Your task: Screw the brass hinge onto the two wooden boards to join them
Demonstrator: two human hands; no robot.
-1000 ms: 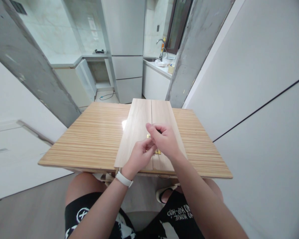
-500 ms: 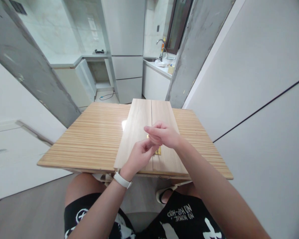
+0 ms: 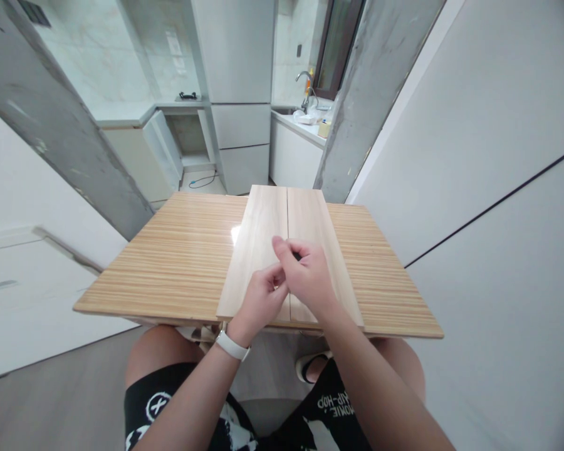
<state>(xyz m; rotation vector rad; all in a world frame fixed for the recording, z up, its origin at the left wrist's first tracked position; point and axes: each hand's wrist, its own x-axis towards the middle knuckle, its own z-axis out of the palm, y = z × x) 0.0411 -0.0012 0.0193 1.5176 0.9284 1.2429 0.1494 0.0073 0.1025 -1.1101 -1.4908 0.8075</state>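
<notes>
Head view: both hands meet over the seam btwn two pale wood boards (image 3: 282, 250) lying side by side on a striped wooden table (image 3: 169, 263).

Left hand (image 3: 258, 300), white watch band (image 3: 232, 345) at the wrist, fingers (image 3: 275, 275) curled narrow w/ tips pinched together right at the seam. Can't tell what they pinch; it's hidden under the other hand.

Right hand (image 3: 310, 279) lies partly over the left's fingertips, its fingers (image 3: 282, 247) bent inward, closed to a loose fist, knuckles up. Whether it holds anything can't be told.

Boards run away from the fingertips toward the table's far edge; near ends sit just below the wrists at the table's near edge. Seam passes directly under the fingertips.

Beyond the fingers, far off: white cabinets (image 3: 242, 125), a sink tap (image 3: 305, 84). Below the wrists: the person's black printed shorts (image 3: 338, 407).
</notes>
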